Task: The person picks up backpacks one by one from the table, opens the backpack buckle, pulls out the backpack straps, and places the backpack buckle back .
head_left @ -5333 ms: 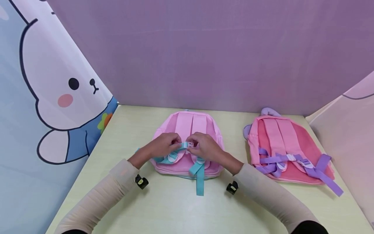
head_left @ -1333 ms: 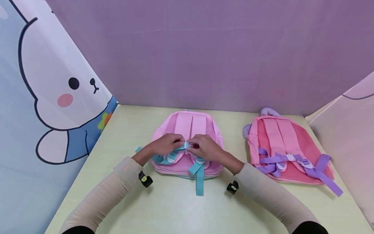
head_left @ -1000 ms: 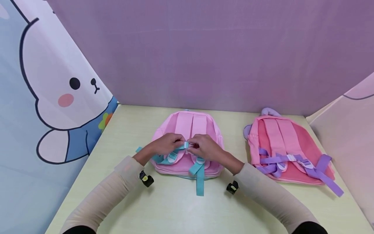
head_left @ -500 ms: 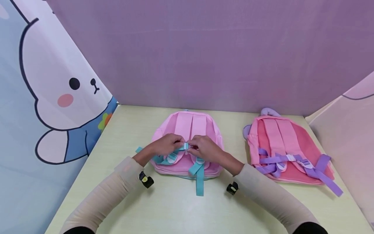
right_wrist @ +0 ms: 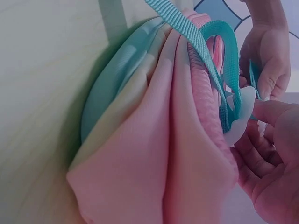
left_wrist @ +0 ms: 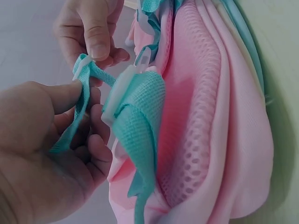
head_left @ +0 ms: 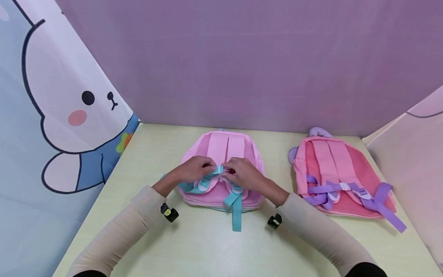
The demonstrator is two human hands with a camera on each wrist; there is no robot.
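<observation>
A pink backpack (head_left: 236, 144) lies with its shoulder straps facing up, teal webbing hanging from it. My left hand (head_left: 195, 169) pinches a teal strap (left_wrist: 80, 107) between thumb and fingers over the backpack's middle. Close against it, my right hand (head_left: 243, 173) pinches a small white buckle (head_left: 220, 169) at that strap's end; the fingers hide part of the buckle. In the left wrist view, a white strap adjuster (left_wrist: 119, 93) with folded teal webbing sits beside the left fingers. A second white adjuster (right_wrist: 242, 116) shows by the right hand in the right wrist view.
On the right of the pale table (head_left: 214, 254) lies a coral-pink backpack (head_left: 360, 157) with purple straps (head_left: 382, 204) and a purple top handle (head_left: 320, 132). A loose teal strap end (head_left: 237, 219) hangs toward the table's front. A purple backdrop (head_left: 256, 69) stands behind.
Over the last half second my left hand has shifted slightly left and up, showing more of the teal strap. The right hand has risen a little. Both backpacks stay in place.
</observation>
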